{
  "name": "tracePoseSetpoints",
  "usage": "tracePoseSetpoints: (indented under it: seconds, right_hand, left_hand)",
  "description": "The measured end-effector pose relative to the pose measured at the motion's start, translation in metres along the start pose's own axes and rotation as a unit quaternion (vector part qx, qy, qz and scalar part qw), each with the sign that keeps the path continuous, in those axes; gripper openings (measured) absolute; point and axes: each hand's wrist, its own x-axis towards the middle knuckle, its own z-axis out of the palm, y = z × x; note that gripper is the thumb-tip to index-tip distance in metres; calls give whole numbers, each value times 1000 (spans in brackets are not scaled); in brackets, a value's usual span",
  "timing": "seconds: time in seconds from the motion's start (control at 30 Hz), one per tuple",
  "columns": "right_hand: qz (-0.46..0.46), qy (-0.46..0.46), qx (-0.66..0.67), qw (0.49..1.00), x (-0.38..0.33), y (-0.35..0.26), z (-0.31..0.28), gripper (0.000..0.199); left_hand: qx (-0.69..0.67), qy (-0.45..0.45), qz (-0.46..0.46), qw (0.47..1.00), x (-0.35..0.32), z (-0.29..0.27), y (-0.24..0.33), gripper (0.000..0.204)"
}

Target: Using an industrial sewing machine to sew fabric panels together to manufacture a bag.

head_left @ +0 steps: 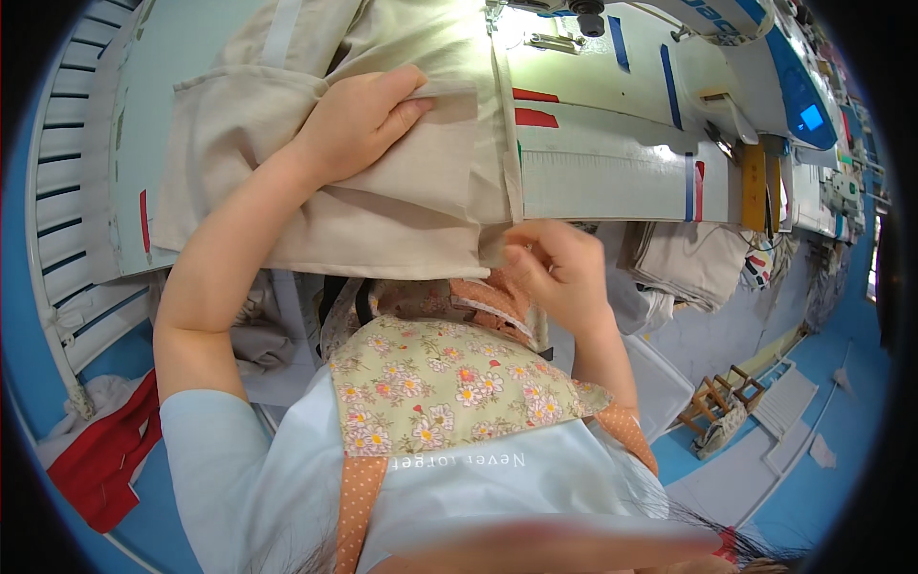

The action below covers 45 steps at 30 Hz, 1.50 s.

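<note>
A large piece of beige cloth (382,225) lies over the left part of the sewing table and hangs past its near edge. My left hand (368,124) rests on the cloth, thumb and forefinger pinched on a folded edge of it. Beside the cloth's near right corner is my right hand (564,268), its fingers curled and closed. What those fingertips hold, if anything, is hidden. The cloth's right edge runs up to the sewing machine's needle area (494,14) at the top.
The blue and white sewing machine (765,57) stands at far right. Red tape (535,117) and blue tape (671,86) mark the tabletop (612,177). Folded beige cloths (693,263) are stacked below the table at right. A white slatted rack (72,191) stands left.
</note>
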Motion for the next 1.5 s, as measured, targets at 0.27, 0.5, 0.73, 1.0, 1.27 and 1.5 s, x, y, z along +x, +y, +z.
tracePoseSetpoints:
  seconds: [0.27, 0.5, 0.73, 1.0, 1.27, 1.5]
  right_hand:
    - [-14, 18, 11, 1000, 41, -9, 14, 34]
    - [70, -106, 198, 972, 40, -19, 48, 35]
    - [32, 7, 307, 951, 21, -44, 35, 17]
    - [103, 122, 85, 984, -4, -4, 47, 16]
    - [51, 156, -15, 986, 0, -8, 46, 15]
    - [20, 136, 5, 990, -2, -4, 46, 16]
  left_hand:
    - [14, -16, -23, 999, 0, -13, -9, 23]
    - [-368, 105, -182, 906, 16, -42, 6, 27]
    - [43, 53, -117, 991, 82, -56, 67, 25]
    - [102, 0, -134, 986, 58, 15, 0, 25]
    - [212, -41, -89, 972, 69, 13, 3, 20]
    - [213, -71, -125, 966, 72, 10, 4, 21]
